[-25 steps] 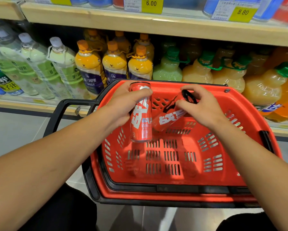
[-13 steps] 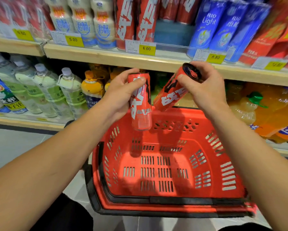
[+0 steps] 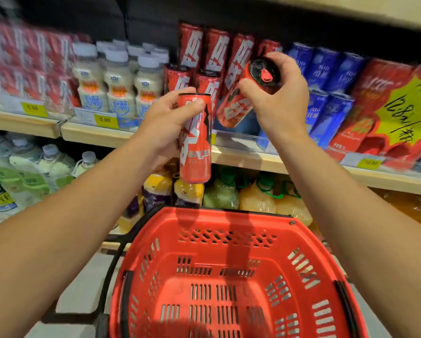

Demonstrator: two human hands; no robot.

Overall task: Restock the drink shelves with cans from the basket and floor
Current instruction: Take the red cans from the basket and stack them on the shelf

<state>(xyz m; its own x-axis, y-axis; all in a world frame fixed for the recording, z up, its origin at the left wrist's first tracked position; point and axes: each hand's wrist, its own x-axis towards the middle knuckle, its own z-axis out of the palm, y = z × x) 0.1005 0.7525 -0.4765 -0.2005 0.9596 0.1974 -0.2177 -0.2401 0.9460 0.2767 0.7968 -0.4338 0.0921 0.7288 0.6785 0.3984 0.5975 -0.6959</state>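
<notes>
While both arms are raised before the drink shelf (image 3: pixel 94 134), a tall red can (image 3: pixel 195 140) is held upright in the left hand (image 3: pixel 165 128), whose grip is curled round its upper half with the thumb pressed across the front near the rim. A second red can (image 3: pixel 243 98) is held tilted in the right hand (image 3: pixel 277 101), its black top with the red tab turned toward the camera; that grip is closed round the top end, fingers and thumb wrapped about the rim. The two cans are near each other but apart, the tilted one up and to the right of the left grip.

Just behind the right grip, a row of matching red cans (image 3: pixel 211 57) is stacked on the shelf, with white bottles (image 3: pixel 114 79) to the left of the left grip and blue cans (image 3: pixel 326 76) to the right of the right grip. Yellow price tags (image 3: pixel 104 119) are fixed along the shelf edge. Below both grips, a red slotted basket (image 3: pixel 229 223) is seen, with nothing visible inside it. Behind it, yellow and green juice bottles (image 3: pixel 253 196) are ranged on the lower shelf.
</notes>
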